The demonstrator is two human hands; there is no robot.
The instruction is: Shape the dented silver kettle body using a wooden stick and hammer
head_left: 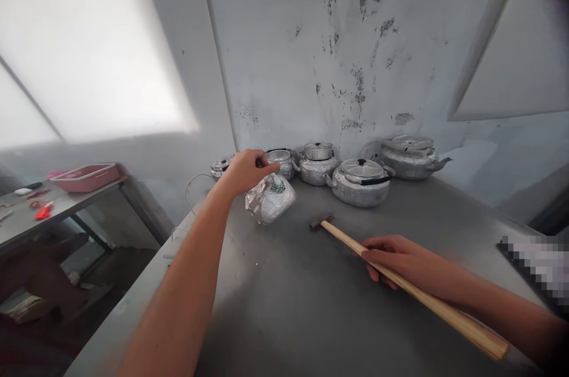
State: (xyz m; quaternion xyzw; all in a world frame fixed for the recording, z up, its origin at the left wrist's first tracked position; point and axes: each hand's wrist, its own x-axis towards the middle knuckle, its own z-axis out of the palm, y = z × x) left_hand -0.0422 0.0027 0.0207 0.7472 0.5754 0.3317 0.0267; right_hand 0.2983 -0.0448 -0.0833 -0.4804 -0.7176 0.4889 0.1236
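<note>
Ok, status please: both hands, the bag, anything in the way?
Left hand closed on top of plastic bag. Right hand gripping hammer, head down at table. Kettles close behind bag.

The grey tabletop carries a crumpled plastic bag and a hammer. Several aluminium kettles stand at its back edge, near the wall.
</note>
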